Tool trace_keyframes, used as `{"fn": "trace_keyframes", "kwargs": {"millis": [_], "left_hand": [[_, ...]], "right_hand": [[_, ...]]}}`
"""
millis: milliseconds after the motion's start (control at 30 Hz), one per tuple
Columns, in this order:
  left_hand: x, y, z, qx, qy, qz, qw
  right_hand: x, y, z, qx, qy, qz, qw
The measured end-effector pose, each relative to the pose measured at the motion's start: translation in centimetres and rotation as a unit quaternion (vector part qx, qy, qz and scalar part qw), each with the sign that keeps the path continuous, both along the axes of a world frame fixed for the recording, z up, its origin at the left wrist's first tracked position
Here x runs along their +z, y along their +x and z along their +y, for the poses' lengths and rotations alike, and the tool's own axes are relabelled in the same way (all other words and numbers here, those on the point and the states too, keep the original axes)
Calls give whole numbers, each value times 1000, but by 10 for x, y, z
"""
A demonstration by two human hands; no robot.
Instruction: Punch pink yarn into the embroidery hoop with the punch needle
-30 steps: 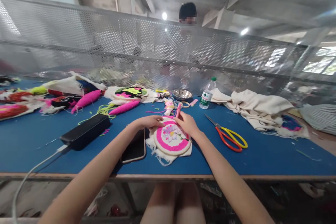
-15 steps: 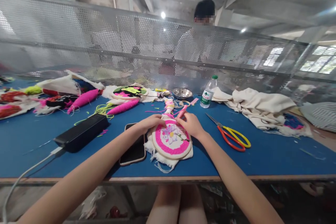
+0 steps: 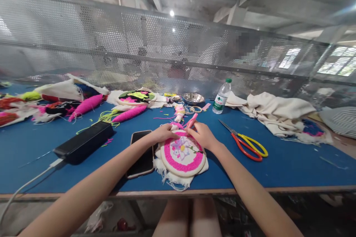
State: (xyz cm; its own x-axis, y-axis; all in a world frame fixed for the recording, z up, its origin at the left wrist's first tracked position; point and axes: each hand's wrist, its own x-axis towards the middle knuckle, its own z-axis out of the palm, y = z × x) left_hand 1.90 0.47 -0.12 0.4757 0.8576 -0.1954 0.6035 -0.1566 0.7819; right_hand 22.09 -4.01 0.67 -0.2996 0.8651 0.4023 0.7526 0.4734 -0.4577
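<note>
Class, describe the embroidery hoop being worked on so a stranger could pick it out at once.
On the blue table, look at the near edge. Touched by the left hand and the right hand with its pink tool, beside a dark phone, lies a round hoop on frayed cloth. Its pink ring around a pale flower sets it apart from the green-and-black hoop behind.

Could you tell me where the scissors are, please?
Head view: the scissors lie on the blue table, right of the right hand, before the water bottle.
</note>
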Motion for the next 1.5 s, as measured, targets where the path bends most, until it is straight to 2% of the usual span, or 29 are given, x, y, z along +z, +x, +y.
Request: {"fn": "trace_keyframes", "kwargs": {"millis": [200, 400, 500, 633, 767, 900, 1133, 1367, 1500], "left_hand": [[4, 5, -2, -30, 16, 72, 997], [6, 13, -4, -39, 13, 79, 996], [3, 15, -3, -34, -11, 46, 998], [-3, 12, -6, -13, -46, -46, 998], [-5, 6, -13, 26, -73, -145, 986], [-6, 4, -20, 49, -94, -199, 974], [-11, 6, -20, 68, -134, -237, 960], [-9, 8, -21, 78, -151, -251, 953], [-13, 7, -19, 80, -147, -249, 954]], "right_hand": [[5, 1, -2, 3, -13, -19, 1000], [5, 2, -3, 4, -24, -33, 999], [6, 2, -5, -3, -24, -31, 999], [8, 0, -7, -7, -19, -23, 1000], [10, -3, -7, 10, -16, -1, 1000], [4, 0, -11, 26, -7, 30, 999], [-10, 10, -15, 14, 9, 91, 996], [-9, 12, -18, 0, 20, 103, 994], [-9, 12, -19, 8, 10, 105, 994]]}}
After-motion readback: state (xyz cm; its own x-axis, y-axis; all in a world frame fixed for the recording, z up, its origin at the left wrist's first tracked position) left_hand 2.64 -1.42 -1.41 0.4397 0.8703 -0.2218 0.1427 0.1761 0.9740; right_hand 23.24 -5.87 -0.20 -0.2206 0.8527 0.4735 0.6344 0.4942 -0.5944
